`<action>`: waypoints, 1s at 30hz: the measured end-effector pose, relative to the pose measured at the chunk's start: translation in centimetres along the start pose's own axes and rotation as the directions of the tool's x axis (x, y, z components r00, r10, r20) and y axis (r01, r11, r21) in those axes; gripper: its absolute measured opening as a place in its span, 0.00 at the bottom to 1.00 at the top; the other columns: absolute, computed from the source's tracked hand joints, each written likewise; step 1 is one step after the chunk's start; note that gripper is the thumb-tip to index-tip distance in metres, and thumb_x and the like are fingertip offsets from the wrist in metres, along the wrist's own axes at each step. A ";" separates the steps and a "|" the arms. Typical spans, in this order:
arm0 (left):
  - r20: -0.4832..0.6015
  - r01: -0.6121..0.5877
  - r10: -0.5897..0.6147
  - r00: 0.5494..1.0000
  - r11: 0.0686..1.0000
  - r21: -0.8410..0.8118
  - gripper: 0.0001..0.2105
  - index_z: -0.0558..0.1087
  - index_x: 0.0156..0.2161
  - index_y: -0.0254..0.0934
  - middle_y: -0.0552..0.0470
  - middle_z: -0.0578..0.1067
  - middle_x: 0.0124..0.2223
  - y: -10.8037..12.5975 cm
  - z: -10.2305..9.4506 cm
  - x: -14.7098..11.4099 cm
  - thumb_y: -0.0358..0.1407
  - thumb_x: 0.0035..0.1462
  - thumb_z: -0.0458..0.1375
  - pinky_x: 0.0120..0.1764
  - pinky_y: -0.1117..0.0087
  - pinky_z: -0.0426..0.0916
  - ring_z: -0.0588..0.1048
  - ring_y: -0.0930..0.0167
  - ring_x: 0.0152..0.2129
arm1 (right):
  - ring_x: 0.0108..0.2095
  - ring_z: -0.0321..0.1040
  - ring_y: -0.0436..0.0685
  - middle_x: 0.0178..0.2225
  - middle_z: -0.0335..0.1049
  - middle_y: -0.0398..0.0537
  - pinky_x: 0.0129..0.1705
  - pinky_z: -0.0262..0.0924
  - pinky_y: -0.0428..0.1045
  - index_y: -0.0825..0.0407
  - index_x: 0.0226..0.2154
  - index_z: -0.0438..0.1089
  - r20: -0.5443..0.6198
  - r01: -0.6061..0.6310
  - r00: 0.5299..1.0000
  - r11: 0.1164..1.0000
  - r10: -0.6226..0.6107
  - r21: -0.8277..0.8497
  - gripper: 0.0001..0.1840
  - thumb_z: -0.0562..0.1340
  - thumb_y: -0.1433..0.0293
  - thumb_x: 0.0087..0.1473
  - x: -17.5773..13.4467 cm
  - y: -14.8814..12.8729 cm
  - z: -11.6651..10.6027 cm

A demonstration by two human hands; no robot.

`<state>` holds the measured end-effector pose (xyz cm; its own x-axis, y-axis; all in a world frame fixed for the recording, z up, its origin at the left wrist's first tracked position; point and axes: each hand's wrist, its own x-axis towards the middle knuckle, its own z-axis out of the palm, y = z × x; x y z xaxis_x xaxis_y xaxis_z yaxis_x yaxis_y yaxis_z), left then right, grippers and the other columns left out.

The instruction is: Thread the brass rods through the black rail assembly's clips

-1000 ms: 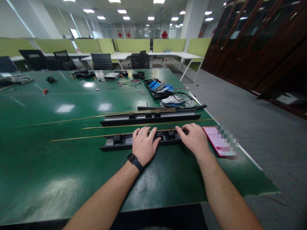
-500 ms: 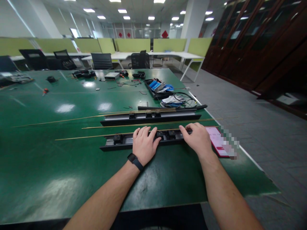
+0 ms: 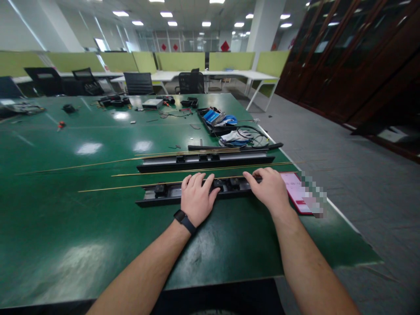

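A black channel rail (image 3: 157, 203) with a grey inner strip lies across the green table in front of me. Along its far side runs a thin brass rod (image 3: 111, 188), which sticks out well past the rail's left end. My left hand (image 3: 197, 194) is closed over the middle of the rail, fingertips at the far edge, thumb beside a black block (image 3: 218, 185). At the rail's right end my right hand (image 3: 269, 188) pinches around the rod; its fingertips are partly hidden. More black blocks (image 3: 160, 189) sit in the channel.
Behind lies a second black rail (image 3: 203, 165) with blocks, and loose brass rods (image 3: 147, 173) around it. A red-edged phone (image 3: 295, 192) lies right of my right hand. Farther back are a black tray (image 3: 208, 124) with blue items, gloves (image 3: 234, 138) and cables.
The brass rod's left end has shifted slightly to the right. My right thumb has moved a little left; my left hand stays in place on the rail.
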<state>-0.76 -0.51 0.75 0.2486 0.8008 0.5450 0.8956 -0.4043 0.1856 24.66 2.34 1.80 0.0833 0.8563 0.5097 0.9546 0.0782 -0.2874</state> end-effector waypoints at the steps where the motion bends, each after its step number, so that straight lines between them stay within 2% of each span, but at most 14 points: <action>1: 0.000 0.000 0.000 1.000 1.000 0.000 0.20 0.74 0.61 0.42 0.42 0.77 0.58 0.0 0.0 0.0 0.46 0.70 0.57 0.64 0.50 0.59 0.73 0.58 0.58 | 0.39 0.68 0.62 0.34 0.74 0.52 0.45 0.61 0.56 0.50 0.29 0.75 -0.004 -0.008 1.000 1.000 0.008 -0.003 0.22 0.63 0.50 0.63 0.0 0.1 -0.1; 7: -0.010 0.003 -0.003 1.000 1.000 -0.007 0.19 0.74 0.61 0.43 0.42 0.77 0.58 -0.1 0.0 0.0 0.46 0.69 0.57 0.64 0.50 0.59 0.73 0.57 0.58 | 0.39 0.69 0.63 0.35 0.75 0.52 0.44 0.60 0.56 0.50 0.31 0.75 0.005 -0.033 0.999 0.999 0.033 0.003 0.22 0.61 0.49 0.63 0.0 -0.2 -0.3; 14: -0.008 0.004 -0.004 1.000 1.000 -0.009 0.19 0.74 0.61 0.43 0.42 0.77 0.58 0.0 -0.1 0.0 0.46 0.69 0.56 0.64 0.51 0.59 0.73 0.57 0.58 | 0.40 0.69 0.63 0.35 0.75 0.53 0.47 0.61 0.57 0.49 0.30 0.75 0.007 0.021 1.000 0.999 -0.021 0.026 0.25 0.60 0.46 0.63 -0.2 -0.7 0.0; 24: -0.005 -0.002 0.002 1.000 1.000 -0.003 0.20 0.74 0.61 0.42 0.42 0.77 0.58 -0.1 0.1 0.0 0.46 0.69 0.57 0.64 0.51 0.58 0.73 0.57 0.58 | 0.39 0.67 0.63 0.34 0.75 0.53 0.45 0.60 0.57 0.50 0.28 0.73 -0.019 -0.034 0.999 0.999 0.034 -0.022 0.23 0.62 0.49 0.62 0.2 0.4 -0.1; 30: -0.004 -0.002 0.002 1.000 1.000 -0.007 0.19 0.74 0.61 0.42 0.42 0.77 0.58 -0.1 0.0 -0.1 0.46 0.69 0.57 0.64 0.51 0.58 0.73 0.58 0.58 | 0.40 0.68 0.63 0.36 0.76 0.53 0.46 0.60 0.57 0.49 0.31 0.75 -0.001 -0.026 1.000 1.000 0.026 -0.015 0.24 0.60 0.48 0.63 -0.1 -0.3 -0.2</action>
<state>-0.85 -0.49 0.67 0.2486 0.7980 0.5490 0.8926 -0.4088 0.1901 24.41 2.15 2.03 0.1084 0.8576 0.5028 0.9562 0.0485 -0.2888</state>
